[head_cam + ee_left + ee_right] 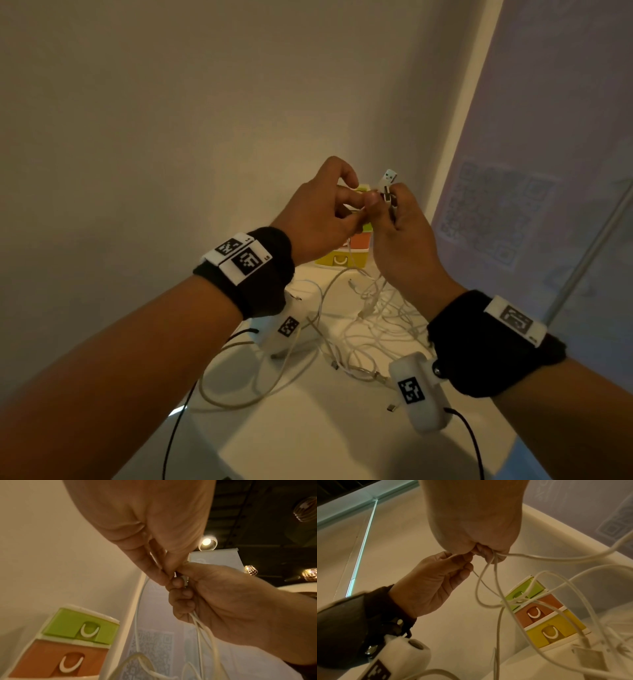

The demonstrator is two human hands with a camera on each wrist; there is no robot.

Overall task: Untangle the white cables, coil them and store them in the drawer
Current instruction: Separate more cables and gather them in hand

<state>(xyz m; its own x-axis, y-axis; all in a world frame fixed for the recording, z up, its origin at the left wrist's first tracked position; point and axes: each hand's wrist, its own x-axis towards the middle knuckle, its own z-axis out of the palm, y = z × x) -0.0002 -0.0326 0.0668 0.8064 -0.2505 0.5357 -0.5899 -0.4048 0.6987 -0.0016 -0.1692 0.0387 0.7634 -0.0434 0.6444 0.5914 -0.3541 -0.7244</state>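
A tangle of white cables [373, 318] lies on the white table, with strands rising to both hands held together above it. My right hand [394, 219] grips a bunch of cable ends; a USB plug [389, 177] sticks up from its fingers. My left hand [329, 209] pinches a thin strand right beside the right thumb. In the right wrist view several cables [496, 582] hang down from the right fist [481, 545] while the left hand [440, 574] pinches one. The small drawer unit [346, 253] stands behind the hands, its green [522, 592], orange [537, 609] and yellow [553, 630] drawers closed.
A loose cable loop [246, 373] lies at the table's left front. The table [308, 438] sits in a corner, with a beige wall on the left and a pale banner with a QR code [496, 212] on the right. Black wrist-camera leads [174, 428] hang off the front edge.
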